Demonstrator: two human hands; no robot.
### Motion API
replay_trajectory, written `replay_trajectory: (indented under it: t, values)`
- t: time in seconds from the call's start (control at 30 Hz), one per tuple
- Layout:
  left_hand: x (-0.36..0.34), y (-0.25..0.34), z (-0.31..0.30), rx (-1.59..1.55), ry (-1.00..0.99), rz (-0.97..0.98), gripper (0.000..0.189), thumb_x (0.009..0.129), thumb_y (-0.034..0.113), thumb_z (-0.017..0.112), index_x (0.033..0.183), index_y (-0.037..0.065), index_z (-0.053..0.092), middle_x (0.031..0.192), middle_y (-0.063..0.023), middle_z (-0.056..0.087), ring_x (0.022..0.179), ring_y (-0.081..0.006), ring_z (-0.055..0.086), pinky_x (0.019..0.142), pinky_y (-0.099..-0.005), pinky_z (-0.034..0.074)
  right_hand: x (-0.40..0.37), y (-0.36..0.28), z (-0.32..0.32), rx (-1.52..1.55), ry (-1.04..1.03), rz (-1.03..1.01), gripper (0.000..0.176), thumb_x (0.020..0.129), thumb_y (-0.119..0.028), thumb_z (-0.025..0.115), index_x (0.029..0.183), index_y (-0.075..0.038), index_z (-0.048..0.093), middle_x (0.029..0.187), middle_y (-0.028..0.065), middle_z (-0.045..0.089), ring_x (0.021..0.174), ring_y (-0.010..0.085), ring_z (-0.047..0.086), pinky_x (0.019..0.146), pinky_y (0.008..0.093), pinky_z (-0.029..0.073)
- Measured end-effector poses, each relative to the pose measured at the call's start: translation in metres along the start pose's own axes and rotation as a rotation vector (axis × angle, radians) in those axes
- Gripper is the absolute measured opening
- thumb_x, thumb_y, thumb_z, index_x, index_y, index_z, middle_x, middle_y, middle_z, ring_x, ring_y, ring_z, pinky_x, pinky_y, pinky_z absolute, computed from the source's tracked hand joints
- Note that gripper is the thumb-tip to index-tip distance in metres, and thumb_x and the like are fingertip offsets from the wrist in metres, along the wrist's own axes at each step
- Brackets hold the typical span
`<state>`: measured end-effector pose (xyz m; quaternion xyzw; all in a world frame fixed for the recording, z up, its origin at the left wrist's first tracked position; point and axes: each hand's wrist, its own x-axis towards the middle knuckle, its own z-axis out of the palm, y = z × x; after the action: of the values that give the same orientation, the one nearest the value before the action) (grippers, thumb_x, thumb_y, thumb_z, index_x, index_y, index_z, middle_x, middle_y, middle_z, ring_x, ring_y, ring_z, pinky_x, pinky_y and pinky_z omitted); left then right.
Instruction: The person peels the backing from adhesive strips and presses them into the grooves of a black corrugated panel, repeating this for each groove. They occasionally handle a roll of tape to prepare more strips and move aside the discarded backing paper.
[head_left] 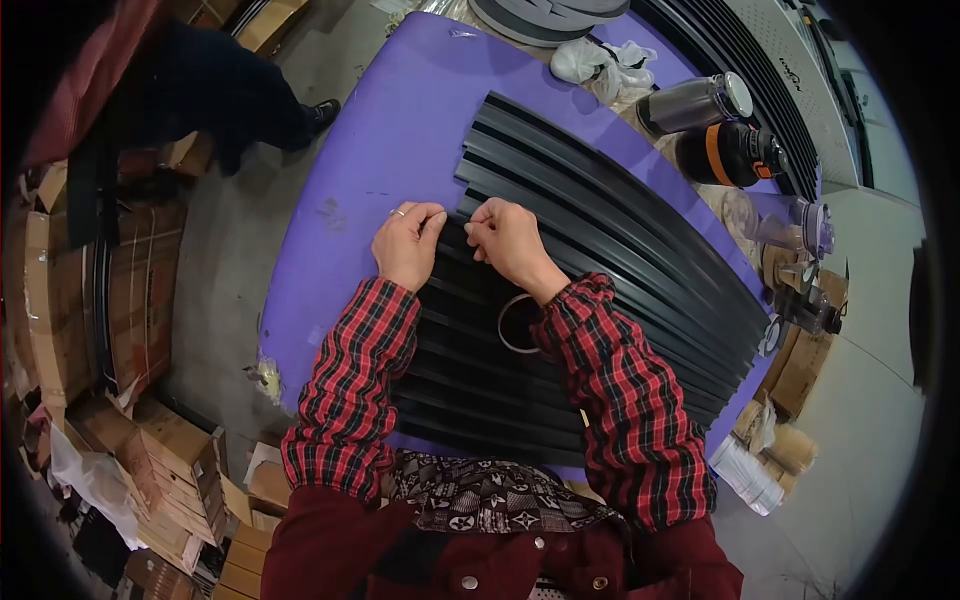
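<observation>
On the purple table [380, 130], the black strips [620, 250] are lying side by side in a wide fan, running from the near edge by the person's body out toward the far right. Both hands are resting on the left part of this stack, close together but not touching. The left hand [407, 243], wearing a ring, is curling its fingers [432, 218] in tight, tips bunching against the thumb and pressing down on a strip. The right hand [510, 240] is mirroring it, fingers [478, 228] drawn together and pointing at the left hand. Whether the tips are pinching a strip edge or only pressing on it cannot be told. A thin ring [518, 322] is lying on the strips just beside the right wrist. Farther out, white gloves [600, 60] and two flasks [715, 125] are sitting at the table's far side. Cardboard boxes [140, 290] are piling up on the floor to the left, and another person's dark leg [240, 100] is showing beyond them.
</observation>
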<state>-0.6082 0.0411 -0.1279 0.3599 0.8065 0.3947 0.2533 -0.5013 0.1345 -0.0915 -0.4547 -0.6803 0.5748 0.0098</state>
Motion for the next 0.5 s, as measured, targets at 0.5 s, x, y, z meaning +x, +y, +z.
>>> replay_trajectory:
  t: [0.5]
  values:
    - [0.004,0.003,-0.001,0.029,-0.062,-0.075,0.018,0.074,0.026,0.058,0.072,0.008,0.06,0.069,-0.0025,0.054,0.066,-0.0201,0.052,0.057,-0.0311,0.04,0.005,0.004,0.004,-0.326,0.104,-0.22,0.014,0.071,-0.007,0.056,0.079,0.002,0.048,0.059,0.0133,0.056,0.052,0.0222,0.058,0.047,0.0294,0.045]
